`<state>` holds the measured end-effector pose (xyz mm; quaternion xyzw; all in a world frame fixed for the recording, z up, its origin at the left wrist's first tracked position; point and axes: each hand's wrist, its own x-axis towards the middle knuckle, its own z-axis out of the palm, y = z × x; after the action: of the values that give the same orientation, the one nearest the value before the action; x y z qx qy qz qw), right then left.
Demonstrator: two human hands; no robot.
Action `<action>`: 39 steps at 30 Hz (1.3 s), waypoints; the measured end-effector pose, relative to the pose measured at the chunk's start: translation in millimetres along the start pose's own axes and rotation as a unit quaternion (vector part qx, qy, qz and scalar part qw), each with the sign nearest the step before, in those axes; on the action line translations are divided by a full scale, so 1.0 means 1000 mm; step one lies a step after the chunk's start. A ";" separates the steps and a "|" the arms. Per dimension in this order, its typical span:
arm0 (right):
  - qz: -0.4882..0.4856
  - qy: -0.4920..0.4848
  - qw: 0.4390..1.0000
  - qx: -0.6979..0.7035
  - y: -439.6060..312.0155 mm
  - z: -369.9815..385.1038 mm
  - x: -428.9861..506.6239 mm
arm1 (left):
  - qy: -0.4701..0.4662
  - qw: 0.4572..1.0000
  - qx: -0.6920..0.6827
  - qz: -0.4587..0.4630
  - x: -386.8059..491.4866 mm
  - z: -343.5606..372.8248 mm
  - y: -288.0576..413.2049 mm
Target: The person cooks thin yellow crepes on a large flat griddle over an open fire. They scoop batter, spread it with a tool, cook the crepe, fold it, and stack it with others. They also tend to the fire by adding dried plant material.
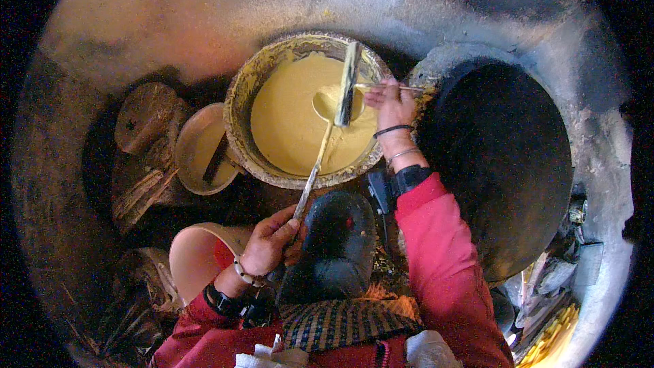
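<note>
A large crusted pot (236,156) in front of me holds thick yellow batter (283,112). My left hand (273,240) is closed around the long handle of a ladle (323,148), whose bowl is over the batter. My right hand (392,105), at the pot's right rim, holds the thin stick handle of a spreader (349,76). The spreader's flat, batter-smeared blade crosses above the ladle bowl. Whether blade and ladle touch, I cannot tell.
A dark round griddle (500,163) lies at the right. Left of the pot are a bowl of pale liquid (196,156) with a dark flat piece in it, a log end (145,117) and split wood (140,191). A pale bucket (196,260) stands near my left forearm.
</note>
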<state>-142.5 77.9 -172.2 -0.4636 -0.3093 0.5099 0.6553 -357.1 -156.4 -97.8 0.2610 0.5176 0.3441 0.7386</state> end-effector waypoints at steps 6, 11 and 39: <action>-0.018 0.009 0.999 0.047 -0.022 -0.024 -0.003 | 0.091 0.981 0.150 0.083 0.029 -0.037 0.000; -0.046 -0.011 0.998 0.049 -0.040 -0.043 -0.032 | 0.124 0.956 0.259 0.067 0.063 -0.082 0.027; -0.105 0.022 0.994 -0.022 -0.096 -0.146 -0.089 | -0.040 0.999 -0.002 0.007 0.115 -0.045 -0.008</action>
<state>-3.4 -54.5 -133.2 -0.4538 -0.3529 0.4206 0.7019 -371.5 -70.5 -185.4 0.2767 0.4854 0.3396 0.7567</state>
